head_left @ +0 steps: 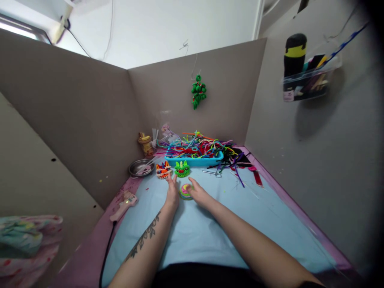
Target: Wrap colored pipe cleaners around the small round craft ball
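Note:
A round, multicoloured coil [185,193], pink and yellow at its centre with green and blue rings, lies on the light blue cloth. On its left side is my left hand [172,193], fingers apart and pointing forward, holding nothing that shows. My right hand [198,192] is on the coil's right side, its fingers apart, some of them over the coil's edge. Just beyond the hands sit an orange and white animal-face piece [163,171] and a green animal-face piece [182,169], side by side.
Behind stands a blue tray [195,161] heaped with coloured pipe cleaners. Scissors [216,174] lie to the right of the green piece. At the left are a metal bowl [141,168] and a corded glue gun [123,206]. Grey panels enclose the table; a green ornament [198,93] hangs at the back.

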Motion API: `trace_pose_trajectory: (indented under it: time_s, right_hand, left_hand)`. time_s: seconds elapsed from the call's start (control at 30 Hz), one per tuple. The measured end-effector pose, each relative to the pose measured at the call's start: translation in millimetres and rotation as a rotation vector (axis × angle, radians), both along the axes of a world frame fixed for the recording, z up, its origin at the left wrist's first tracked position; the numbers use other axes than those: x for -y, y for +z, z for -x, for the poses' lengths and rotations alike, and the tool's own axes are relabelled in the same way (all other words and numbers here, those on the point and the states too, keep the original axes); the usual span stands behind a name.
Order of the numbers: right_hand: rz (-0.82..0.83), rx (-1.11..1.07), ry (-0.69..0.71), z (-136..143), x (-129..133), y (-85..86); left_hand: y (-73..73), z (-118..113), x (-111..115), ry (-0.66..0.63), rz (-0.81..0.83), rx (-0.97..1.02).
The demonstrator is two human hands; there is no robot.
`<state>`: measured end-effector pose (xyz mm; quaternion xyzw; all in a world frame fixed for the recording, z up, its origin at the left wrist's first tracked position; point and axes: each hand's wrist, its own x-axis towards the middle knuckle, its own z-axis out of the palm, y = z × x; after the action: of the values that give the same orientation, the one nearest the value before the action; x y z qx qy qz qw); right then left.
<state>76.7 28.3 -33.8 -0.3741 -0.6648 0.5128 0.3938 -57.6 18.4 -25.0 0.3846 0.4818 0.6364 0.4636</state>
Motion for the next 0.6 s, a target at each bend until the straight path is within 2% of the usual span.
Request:
trace_pose_trajectory:
  time_s: [0.13,0.37,0.47,0.6]
  right_hand:
    - [-0.07,0.113,0.023,-5.4,2.0,-2.1]
    - [-0.099,0.118,0.015,-19.4,-20.3,-1.8]
    - [-0.092,0.098,0.038,-16.9,-19.4,-3.3]
    - [-0.079,0.066,0.082,-7.5,-17.7,-4.0]
  left_hand:
    - [0.8,-1.7,4.0,-0.001,0.034,0.023]
    - [-1.0,4.2,11.6,0.096,-0.012,-0.063]
    - [-3.5,-3.3,6.1,0.119,-0.044,-0.042]
    - [-6.9,-16.3,-0.3,0.066,-0.058,0.004]
